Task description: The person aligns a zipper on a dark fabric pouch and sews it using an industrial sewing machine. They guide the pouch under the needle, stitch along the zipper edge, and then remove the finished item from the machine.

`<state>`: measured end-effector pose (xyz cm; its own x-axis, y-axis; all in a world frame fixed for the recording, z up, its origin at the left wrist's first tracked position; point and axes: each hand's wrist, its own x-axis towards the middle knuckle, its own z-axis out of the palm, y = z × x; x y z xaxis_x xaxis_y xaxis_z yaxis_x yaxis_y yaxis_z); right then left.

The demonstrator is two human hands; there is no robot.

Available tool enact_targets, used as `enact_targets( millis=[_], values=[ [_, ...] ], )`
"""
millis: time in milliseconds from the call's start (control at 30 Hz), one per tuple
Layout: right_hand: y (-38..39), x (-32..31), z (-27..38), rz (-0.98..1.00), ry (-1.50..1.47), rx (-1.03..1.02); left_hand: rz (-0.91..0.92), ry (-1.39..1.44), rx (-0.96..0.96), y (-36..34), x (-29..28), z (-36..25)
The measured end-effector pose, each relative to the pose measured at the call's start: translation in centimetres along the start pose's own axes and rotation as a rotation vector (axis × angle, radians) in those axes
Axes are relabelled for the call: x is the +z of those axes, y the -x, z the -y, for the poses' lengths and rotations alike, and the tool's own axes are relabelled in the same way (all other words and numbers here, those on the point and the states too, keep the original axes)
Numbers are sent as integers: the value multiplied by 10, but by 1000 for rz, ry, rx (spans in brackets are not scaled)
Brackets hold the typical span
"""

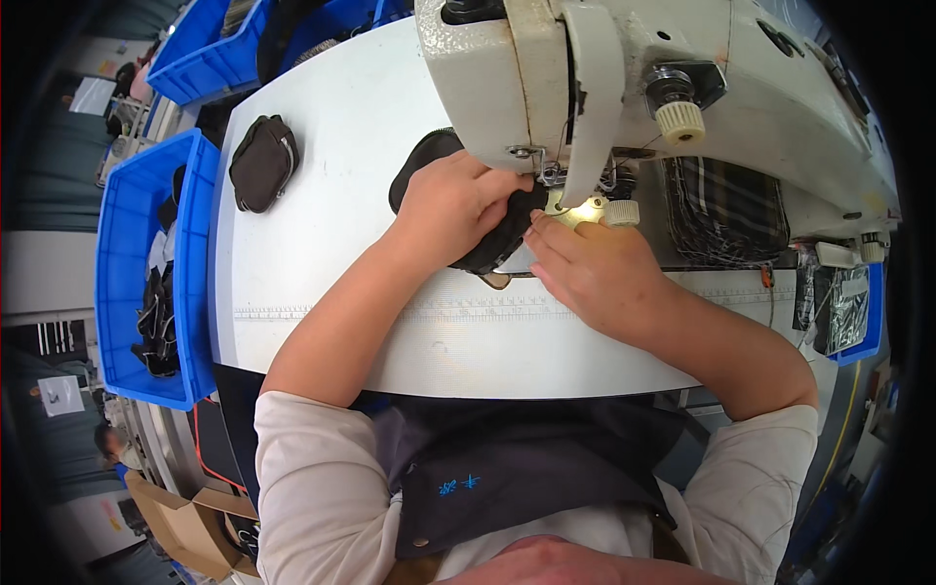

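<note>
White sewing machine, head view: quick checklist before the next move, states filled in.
1. Left hand on the black, rounded fabric piece: ok, touching it.
2. Right hand on the same piece: ok, fingertips at its right edge.
3. Fingers well clear of the small metal presser foot: not ok, left fingertips look very close.
4. Light at the stitching area: ok, a bright glow shows there.
5. Needle up or down: cannot tell, too small.
6. Stacked dark plaid fabric pieces apart from both hands: ok.
</note>
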<state>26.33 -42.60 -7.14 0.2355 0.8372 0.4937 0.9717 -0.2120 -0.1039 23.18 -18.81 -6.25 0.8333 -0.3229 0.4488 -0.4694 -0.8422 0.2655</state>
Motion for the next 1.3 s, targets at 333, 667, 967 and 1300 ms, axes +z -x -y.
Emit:
enact_targets(
  millis=[333, 667, 967, 1300],
  values=[
    [0, -1, 1, 43, 17, -2, 56, -156, 51, 4, -2, -6],
    [1, -7, 2, 127, -71, 99, 162, -127, 12, 2, -21, -34],
    [-1, -13, 0, 151, -53, 83, 129, -153, 23, 6, -18, -37],
    [0, -7, -7, 83, -12, 109, 178, -185, -22, 8, -15, -41]
  ],
)
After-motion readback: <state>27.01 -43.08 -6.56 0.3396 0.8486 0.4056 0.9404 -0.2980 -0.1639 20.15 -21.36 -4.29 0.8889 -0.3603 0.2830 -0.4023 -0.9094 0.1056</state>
